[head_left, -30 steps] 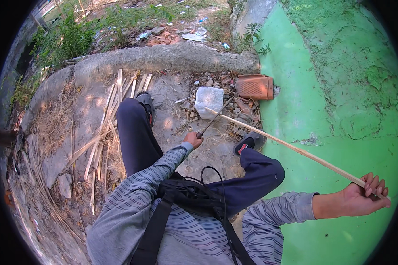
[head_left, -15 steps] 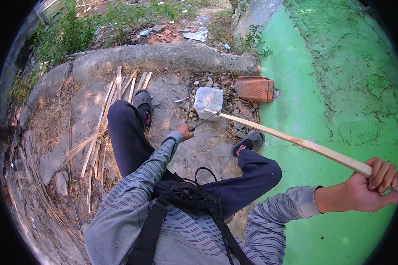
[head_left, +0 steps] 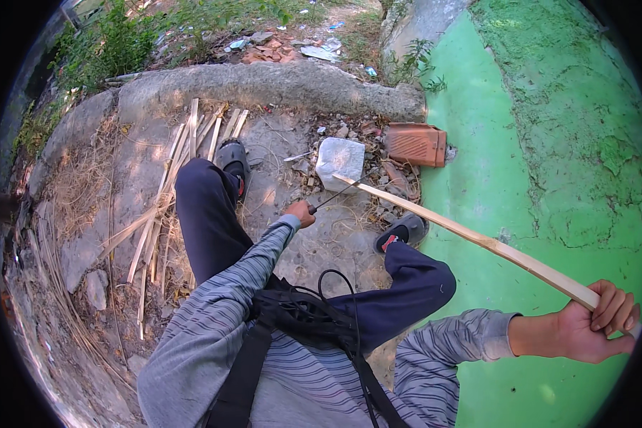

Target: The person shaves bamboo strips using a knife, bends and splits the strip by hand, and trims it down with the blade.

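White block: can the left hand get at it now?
Probably yes for a touch, not a grasp: the white block lies just beyond the left hand, nothing tall between, but that hand is closed around a knife.

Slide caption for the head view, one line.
Left hand holds a knife, right hand a wooden strip, near a white block.

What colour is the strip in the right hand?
The strip is pale tan, best seen in the head view.
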`<state>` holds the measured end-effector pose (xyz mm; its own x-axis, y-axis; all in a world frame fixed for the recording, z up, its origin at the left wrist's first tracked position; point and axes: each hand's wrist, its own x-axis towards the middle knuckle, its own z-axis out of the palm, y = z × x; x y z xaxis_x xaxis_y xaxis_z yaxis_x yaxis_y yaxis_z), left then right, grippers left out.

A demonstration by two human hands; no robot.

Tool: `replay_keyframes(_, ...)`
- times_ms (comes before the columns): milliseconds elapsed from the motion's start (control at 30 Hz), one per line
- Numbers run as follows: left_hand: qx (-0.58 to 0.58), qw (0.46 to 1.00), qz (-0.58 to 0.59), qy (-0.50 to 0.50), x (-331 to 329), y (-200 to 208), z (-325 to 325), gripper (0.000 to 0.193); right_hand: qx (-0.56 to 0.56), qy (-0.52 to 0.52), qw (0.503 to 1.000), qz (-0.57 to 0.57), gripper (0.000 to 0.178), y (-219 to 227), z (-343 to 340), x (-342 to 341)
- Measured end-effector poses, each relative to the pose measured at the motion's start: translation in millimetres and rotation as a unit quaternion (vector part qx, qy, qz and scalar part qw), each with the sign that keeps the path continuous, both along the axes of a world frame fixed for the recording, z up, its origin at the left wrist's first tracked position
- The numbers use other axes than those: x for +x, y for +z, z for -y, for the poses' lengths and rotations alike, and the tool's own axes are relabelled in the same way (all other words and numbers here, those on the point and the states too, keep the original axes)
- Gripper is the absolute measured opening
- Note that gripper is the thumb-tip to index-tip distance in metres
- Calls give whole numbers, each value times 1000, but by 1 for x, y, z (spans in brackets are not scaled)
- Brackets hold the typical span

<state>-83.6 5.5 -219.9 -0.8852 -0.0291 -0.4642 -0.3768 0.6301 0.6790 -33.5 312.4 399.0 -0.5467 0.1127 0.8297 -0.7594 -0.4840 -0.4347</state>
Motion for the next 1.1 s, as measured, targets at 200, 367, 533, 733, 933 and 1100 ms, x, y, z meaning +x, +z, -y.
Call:
replay_keyframes(200,35,997,-55,-29,-1,46,-18,23,3,8,1000,-4,35,-1,11,8)
replay_keyframes(367,34,999,-29,-9,0,21,-19,27,-3,10,1000,8,40,0,16,8)
replay_keyframes(533,29,999,-35,-11,0,38,-22,27,-11,6,1000,7,41,-1,9,4)
replay_keyframes(733,29,993,-109,-26,16,97,-32,23,-9,-28,999,14,45,-1,14,8)
replay_keyframes(933,43,989,-129,-48,25,134,-38,22,-4,-6,1000,2,49,-3,24,18)
replay_keyframes(1100,13,999,-30,5,18,70,-31,25,0,-6,1000,1,51,-6,25,23)
